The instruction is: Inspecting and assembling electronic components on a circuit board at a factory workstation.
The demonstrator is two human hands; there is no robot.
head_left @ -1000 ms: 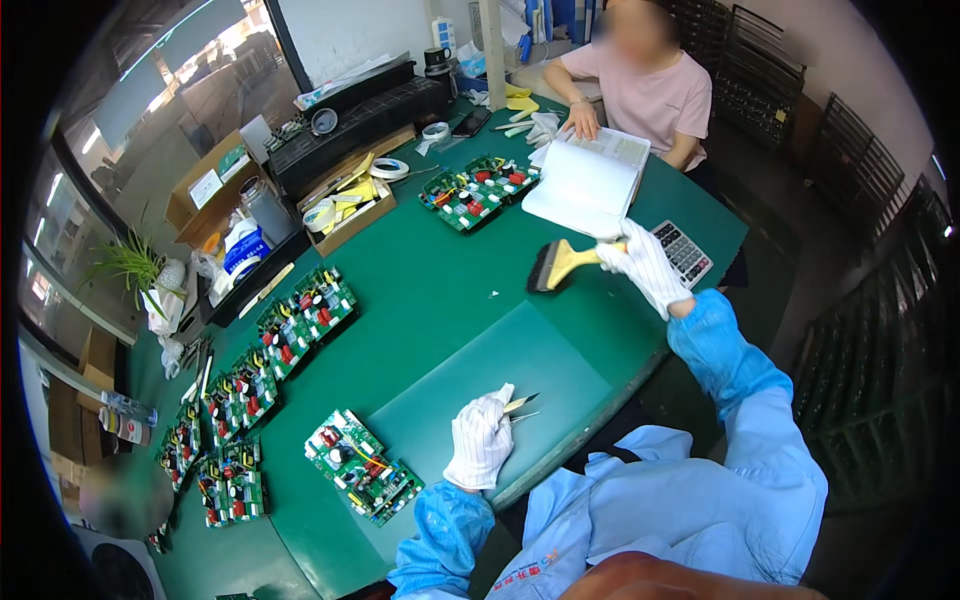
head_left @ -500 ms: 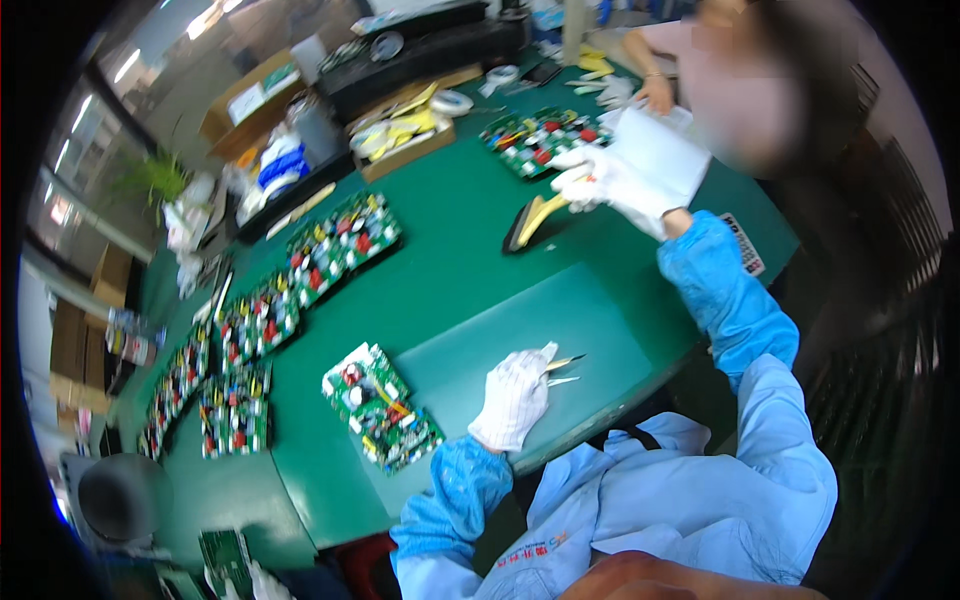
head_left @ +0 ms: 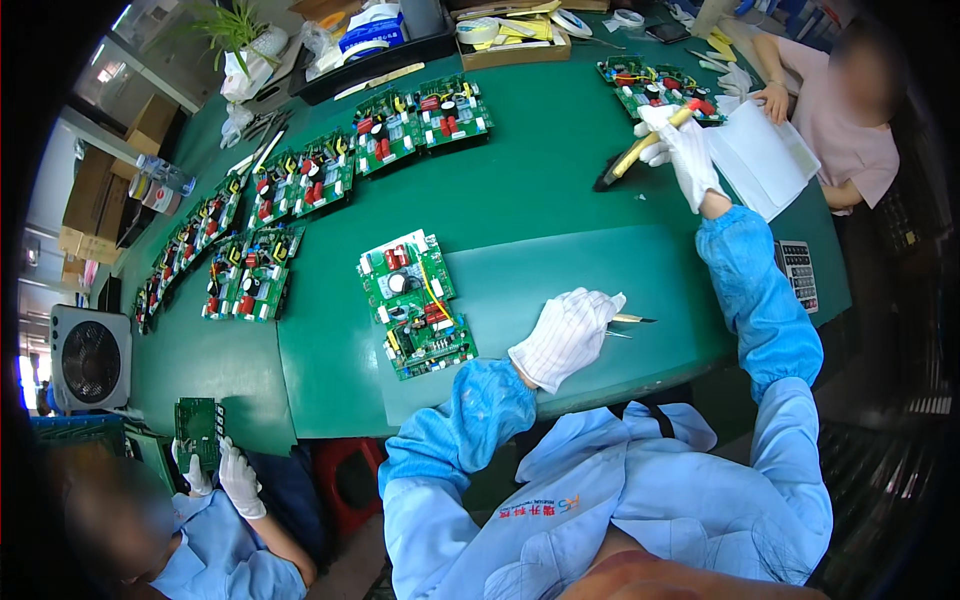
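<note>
My right hand (head_left: pixel 682 150), in a white glove, is closed around the yellow handle of a brush (head_left: pixel 634 157). The brush is tilted, its dark bristles low at the left and its red end up at the right. Nearer to me, my gloved left hand (head_left: pixel 568 338) rests over the table's front part, closed on a thin paintbrush (head_left: pixel 634 319) with a tan shaft and dark tip, and on tweezers (head_left: pixel 620 334) whose metal prongs stick out. Left of this hand lies a green circuit board (head_left: pixel 415 305) with red, white and black components and a yellow wire.
More circuit boards (head_left: pixel 310 175) stand in rows at the left, with another group (head_left: pixel 655 88) far right. A person at the right touches white papers (head_left: pixel 765 155) near a calculator (head_left: pixel 797 275). At lower left, a person holds a board (head_left: pixel 199 430) near a fan (head_left: pixel 90 357).
My view has swung, bringing the person at lower left and the fan into fuller sight. The brush in my right hand has turned, its red end now showing. Both hands keep their holds.
</note>
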